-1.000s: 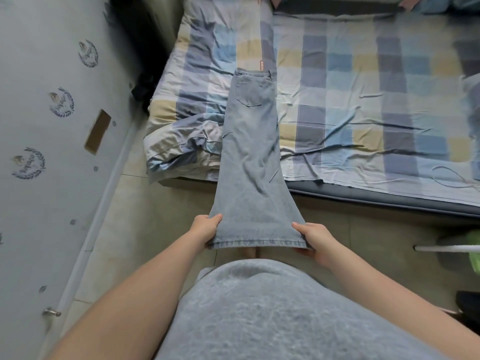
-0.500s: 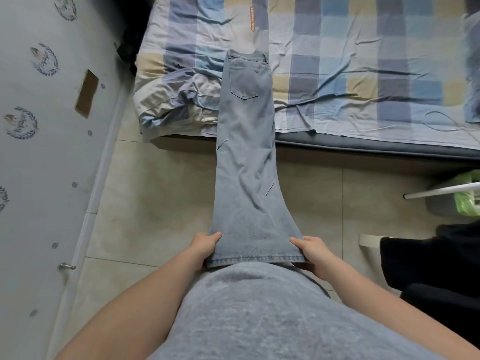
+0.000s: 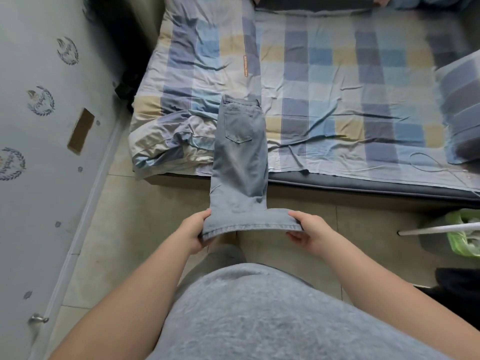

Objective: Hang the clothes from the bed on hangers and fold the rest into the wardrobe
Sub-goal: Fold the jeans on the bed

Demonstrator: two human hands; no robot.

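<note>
The light-blue jeans (image 3: 240, 162) are folded lengthwise, one leg over the other, and stretch from the bed (image 3: 337, 74) out over the floor (image 3: 117, 229). Their waistband and back pocket lie on the checked sheet near the bed's front edge, towards its left corner, while the leg hems hang in the air in front of the person. Both hands hold that hem end. The left hand (image 3: 193, 231) grips the left corner, thumb on top and fingers curled under the cloth; the right hand (image 3: 309, 231) pinches the right corner the same way. Just left of the jeans, a crumpled checked quilt (image 3: 168, 141) spills over the bed's front-left corner. A folded checked bundle (image 3: 459, 107) sits at the bed's right edge. On the floor to the right are a green bag (image 3: 465, 235) and a white rod (image 3: 439, 228). Along the left stands a grey panel (image 3: 31, 203) printed with wreath emblems, with a metal knob (image 3: 39, 319) low on it.
</note>
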